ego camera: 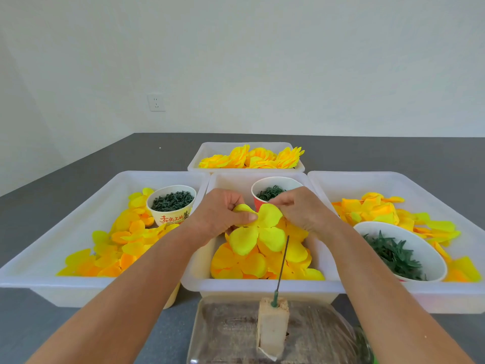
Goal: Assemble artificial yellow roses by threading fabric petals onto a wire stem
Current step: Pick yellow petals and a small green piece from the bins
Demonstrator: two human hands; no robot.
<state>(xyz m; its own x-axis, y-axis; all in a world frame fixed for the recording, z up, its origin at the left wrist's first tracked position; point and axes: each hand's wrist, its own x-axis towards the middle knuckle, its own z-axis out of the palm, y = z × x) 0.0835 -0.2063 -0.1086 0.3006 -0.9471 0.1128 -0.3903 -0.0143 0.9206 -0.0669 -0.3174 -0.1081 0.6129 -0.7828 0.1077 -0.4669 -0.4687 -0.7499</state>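
On a grey counter (78,179) beneath a bare white wall, my left hand (219,215) and right hand (301,208) pinch a yellow petal layer (258,231) above the middle tray (262,286). Finished roses (252,157) fill the far tray; the wire stem (283,261) stands bare. My fingertips are partly hidden behind the fabric.

Both hands, left (217,215) and right (301,208), pinching a yellow petal piece (258,229) above the middle tray (262,286), near an upright wire stem (283,261).
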